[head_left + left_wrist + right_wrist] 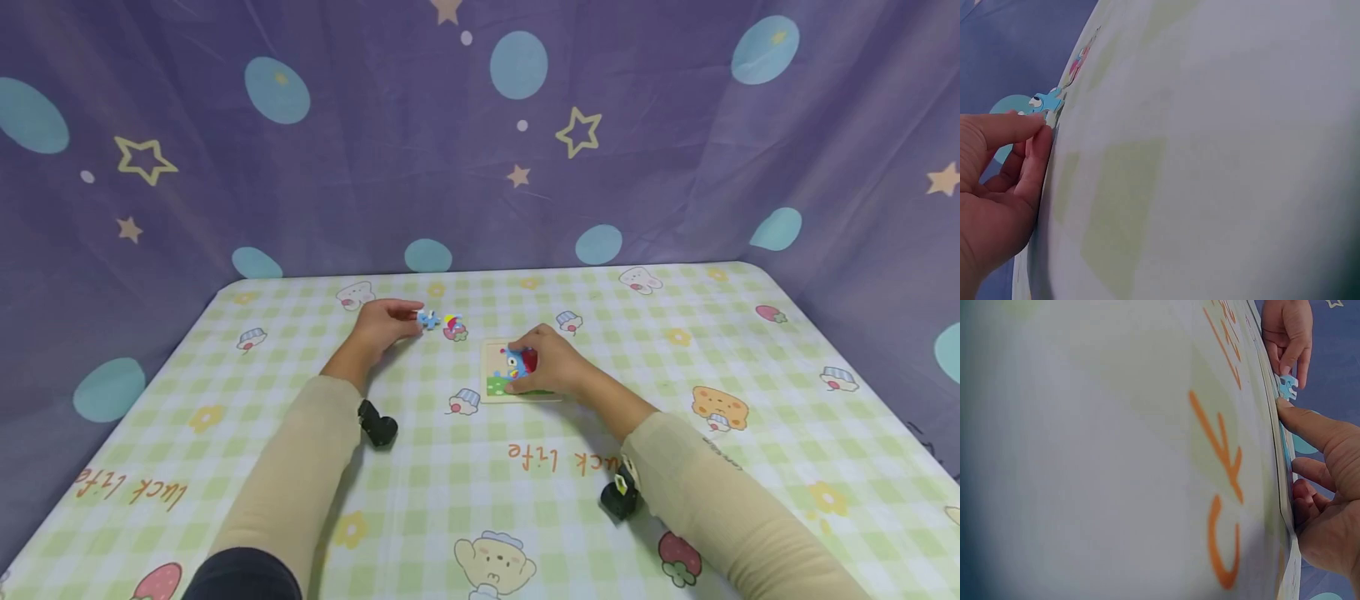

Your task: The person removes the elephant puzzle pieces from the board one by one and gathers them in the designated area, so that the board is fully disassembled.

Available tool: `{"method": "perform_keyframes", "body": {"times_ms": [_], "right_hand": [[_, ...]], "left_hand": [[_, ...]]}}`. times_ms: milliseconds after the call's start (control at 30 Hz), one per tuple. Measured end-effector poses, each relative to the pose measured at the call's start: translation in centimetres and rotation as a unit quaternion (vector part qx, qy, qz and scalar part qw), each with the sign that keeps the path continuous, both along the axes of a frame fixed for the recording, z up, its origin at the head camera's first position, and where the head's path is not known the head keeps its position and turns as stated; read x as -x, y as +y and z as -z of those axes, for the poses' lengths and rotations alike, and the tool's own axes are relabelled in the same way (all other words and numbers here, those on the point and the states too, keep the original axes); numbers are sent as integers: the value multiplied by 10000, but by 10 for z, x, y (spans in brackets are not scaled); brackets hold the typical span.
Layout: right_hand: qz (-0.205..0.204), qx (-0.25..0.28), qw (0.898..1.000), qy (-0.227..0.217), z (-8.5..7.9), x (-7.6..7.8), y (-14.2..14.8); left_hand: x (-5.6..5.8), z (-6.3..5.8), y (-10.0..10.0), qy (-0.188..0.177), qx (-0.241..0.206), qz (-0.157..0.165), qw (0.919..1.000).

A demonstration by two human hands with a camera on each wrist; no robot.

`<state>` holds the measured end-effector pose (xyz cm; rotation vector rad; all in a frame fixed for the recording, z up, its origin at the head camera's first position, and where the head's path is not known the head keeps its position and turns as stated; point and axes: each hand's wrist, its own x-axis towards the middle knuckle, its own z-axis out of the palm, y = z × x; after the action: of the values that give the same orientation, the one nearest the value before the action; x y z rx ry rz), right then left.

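Observation:
My left hand [385,327] pinches a small light-blue jigsaw puzzle piece [428,319] between thumb and fingers, low over the tabletop. In the left wrist view an eye is printed on this blue piece [1046,100]. Just right of it lies another puzzle piece [453,322], yellow, red and blue, apart from both hands. A shallow puzzle board [491,387] with a green lower strip lies at mid-table. Over the board, my right hand [551,360] holds a blue and red puzzle piece [516,363] between thumb and fingers; the palm hides part of it.
A green and white checked tablecloth [420,500] with printed cakes, strawberries and lettering covers the table. Behind it hangs a purple curtain [390,183] with stars and blue dots. Black wrist cameras [380,429] sit below both hands.

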<state>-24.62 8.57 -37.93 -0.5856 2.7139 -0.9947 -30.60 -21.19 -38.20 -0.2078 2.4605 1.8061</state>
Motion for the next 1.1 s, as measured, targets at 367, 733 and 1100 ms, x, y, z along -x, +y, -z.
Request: {"method": "perform_keyframes", "body": {"times_ms": [367, 733, 1100], "right_hand": [[-33, -29, 10000, 43, 2, 0, -1], [-16, -45, 10000, 22, 2, 1, -1], [-20, -12, 10000, -35, 1, 1, 1]], "left_hand": [[3, -1, 4, 185, 1278, -33, 9916], [-1, 1, 4, 164, 1463, -118, 9890], [-10, -4, 5, 348, 1316, 53, 9907]]}}
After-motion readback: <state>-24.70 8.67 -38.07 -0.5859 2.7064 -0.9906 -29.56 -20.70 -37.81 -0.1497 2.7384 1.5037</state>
